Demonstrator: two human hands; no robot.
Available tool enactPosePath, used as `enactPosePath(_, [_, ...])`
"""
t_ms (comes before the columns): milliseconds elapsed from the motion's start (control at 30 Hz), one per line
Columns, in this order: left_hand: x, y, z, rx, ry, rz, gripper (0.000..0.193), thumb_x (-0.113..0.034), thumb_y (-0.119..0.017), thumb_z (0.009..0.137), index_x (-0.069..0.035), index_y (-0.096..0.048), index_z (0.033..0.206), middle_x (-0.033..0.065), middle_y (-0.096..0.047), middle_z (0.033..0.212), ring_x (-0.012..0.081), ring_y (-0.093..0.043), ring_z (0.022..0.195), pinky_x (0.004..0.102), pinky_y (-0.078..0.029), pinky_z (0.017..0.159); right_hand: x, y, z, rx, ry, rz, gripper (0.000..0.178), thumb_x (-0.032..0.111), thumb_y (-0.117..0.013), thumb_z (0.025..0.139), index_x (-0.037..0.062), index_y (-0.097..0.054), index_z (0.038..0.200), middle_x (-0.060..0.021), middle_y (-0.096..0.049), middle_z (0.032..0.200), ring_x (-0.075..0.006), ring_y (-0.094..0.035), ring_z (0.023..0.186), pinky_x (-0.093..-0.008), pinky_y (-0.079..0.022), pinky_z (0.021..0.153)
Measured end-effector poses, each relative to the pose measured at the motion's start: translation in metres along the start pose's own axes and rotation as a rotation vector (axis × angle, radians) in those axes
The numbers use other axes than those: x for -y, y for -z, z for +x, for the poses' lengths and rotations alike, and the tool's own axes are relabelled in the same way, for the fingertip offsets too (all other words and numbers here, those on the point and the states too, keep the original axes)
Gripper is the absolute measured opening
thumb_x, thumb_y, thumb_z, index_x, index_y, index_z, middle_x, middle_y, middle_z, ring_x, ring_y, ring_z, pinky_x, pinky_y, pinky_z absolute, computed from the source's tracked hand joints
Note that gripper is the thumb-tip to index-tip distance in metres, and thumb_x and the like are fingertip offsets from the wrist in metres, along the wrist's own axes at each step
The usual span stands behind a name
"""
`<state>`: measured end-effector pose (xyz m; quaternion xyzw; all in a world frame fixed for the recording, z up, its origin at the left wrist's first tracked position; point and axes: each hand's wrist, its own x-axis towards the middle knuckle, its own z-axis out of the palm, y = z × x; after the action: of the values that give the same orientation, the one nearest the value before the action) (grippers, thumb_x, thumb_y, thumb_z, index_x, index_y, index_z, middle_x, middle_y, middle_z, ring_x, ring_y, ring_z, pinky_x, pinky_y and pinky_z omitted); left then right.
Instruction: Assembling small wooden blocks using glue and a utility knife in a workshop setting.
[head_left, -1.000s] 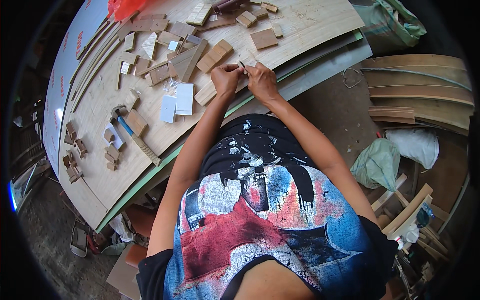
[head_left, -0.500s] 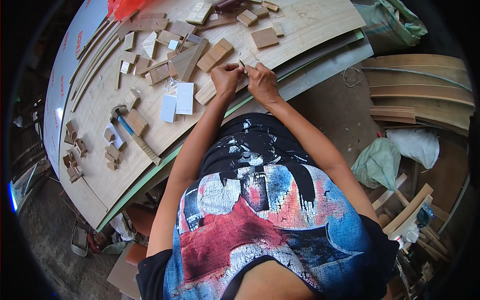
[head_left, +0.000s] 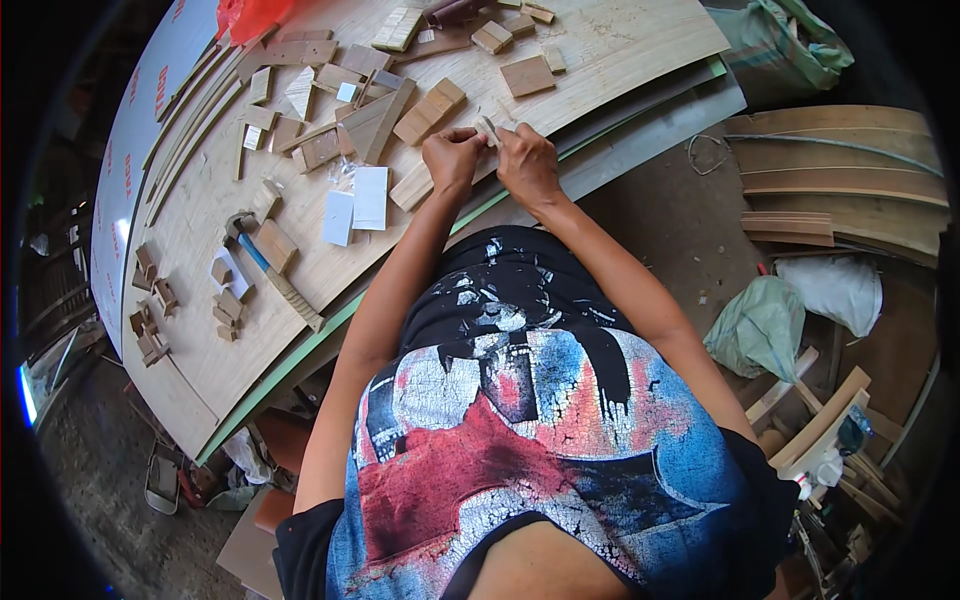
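Pale wooden board (head_left: 620, 45): hammer (head_left: 264, 267), wood blocks (head_left: 528, 76), white cards (head_left: 370, 198), red plastic (head_left: 252, 15).

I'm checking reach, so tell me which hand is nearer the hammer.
Left. The left hand is to the right of the hammer and farther forward; the right hand is also forward, but farther right.

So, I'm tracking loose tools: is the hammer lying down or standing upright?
Lying down: the hammer stretches full length along the wooden board.
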<state>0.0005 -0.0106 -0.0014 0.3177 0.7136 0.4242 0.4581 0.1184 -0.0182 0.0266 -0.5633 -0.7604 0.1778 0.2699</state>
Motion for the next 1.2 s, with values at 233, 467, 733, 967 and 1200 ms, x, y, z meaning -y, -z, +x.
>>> enactPosePath(233, [-0.002, 0.0, -0.001, 0.028, 0.012, 0.012, 0.012, -0.003, -0.066, 0.068, 0.006, -0.062, 0.074, 0.0092, -0.061, 0.066, 0.0115, -0.056, 0.055, 0.0212, -0.045, 0.051, -0.001, -0.004, -0.002, 0.021, 0.032, -0.028, 0.014, 0.005, -0.052, 0.071, 0.0022, -0.06, 0.082, -0.0157, -0.052, 0.067, -0.0316, -0.055, 0.062, -0.0377, -0.045, 0.056])
enactPosePath(467, [0.0, 0.001, 0.001, 0.022, -0.01, 0.029, 0.017, -0.005, -0.068, 0.065, 0.007, -0.063, 0.076, 0.0119, -0.062, 0.064, 0.0127, -0.058, 0.053, 0.0231, -0.046, 0.05, -0.001, -0.006, -0.001, 0.024, 0.044, -0.028, 0.011, 0.005, -0.052, 0.071, 0.0035, -0.059, 0.079, -0.0153, -0.052, 0.066, -0.0314, -0.055, 0.061, -0.0381, -0.045, 0.055])
enactPosePath(733, [0.0, 0.0, 0.0, 0.025, 0.006, 0.024, 0.013, -0.003, -0.066, 0.068, 0.007, -0.062, 0.075, 0.0094, -0.061, 0.066, 0.0122, -0.056, 0.055, 0.0218, -0.045, 0.05, -0.001, -0.008, 0.002, 0.024, 0.033, -0.02, 0.008, 0.007, -0.052, 0.071, 0.004, -0.058, 0.076, -0.0156, -0.051, 0.065, -0.0321, -0.055, 0.061, -0.0388, -0.045, 0.055])
enactPosePath(967, [-0.009, -0.002, -0.005, 0.006, -0.019, 0.104, 0.012, -0.002, -0.066, 0.068, 0.006, -0.062, 0.075, 0.009, -0.061, 0.065, 0.0113, -0.056, 0.055, 0.0215, -0.044, 0.049, -0.005, -0.014, 0.002, 0.041, 0.04, -0.061, 0.011, 0.008, -0.05, 0.072, 0.0036, -0.059, 0.076, -0.0164, -0.052, 0.065, -0.0329, -0.055, 0.061, -0.0393, -0.045, 0.055])
enactPosePath(1200, [-0.002, -0.001, 0.0, 0.012, -0.001, 0.034, 0.011, -0.002, -0.066, 0.068, 0.006, -0.062, 0.075, 0.0089, -0.061, 0.066, 0.0113, -0.056, 0.054, 0.0211, -0.044, 0.049, -0.003, -0.003, -0.001, 0.053, 0.001, 0.009, 0.013, 0.006, -0.051, 0.072, 0.0031, -0.06, 0.08, -0.0168, -0.051, 0.066, -0.0326, -0.055, 0.062, -0.0389, -0.045, 0.056])
